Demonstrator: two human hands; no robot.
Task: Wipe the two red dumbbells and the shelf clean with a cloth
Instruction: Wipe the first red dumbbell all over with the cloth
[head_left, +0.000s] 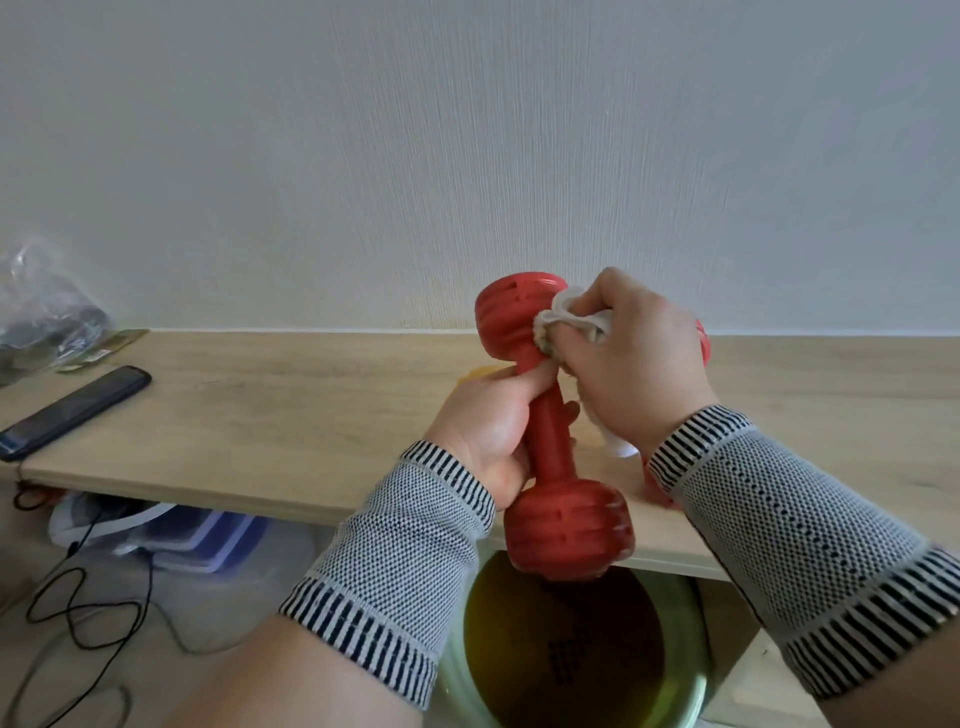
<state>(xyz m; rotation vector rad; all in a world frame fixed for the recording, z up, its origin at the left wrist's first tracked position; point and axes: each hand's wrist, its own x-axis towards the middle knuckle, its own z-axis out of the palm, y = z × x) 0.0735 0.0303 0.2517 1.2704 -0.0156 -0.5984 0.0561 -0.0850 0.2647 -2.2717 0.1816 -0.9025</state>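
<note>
A red dumbbell (553, 447) is held nearly upright above the front edge of the light wooden shelf (291, 421). My left hand (485, 421) grips its handle. My right hand (631, 364) presses a crumpled white cloth (563, 312) against the dumbbell's upper head. Behind my right hand, a sliver of a second red dumbbell (702, 340) shows on the shelf; the rest of it is hidden. Both wrists wear grey knitted bands with black stripes.
A black phone (72, 410) lies at the shelf's left end, near a clear plastic bag (44, 317). A green bucket (566, 654) stands on the floor below the dumbbell. Black cables (78, 603) and plastic items (171, 535) lie under the shelf at left.
</note>
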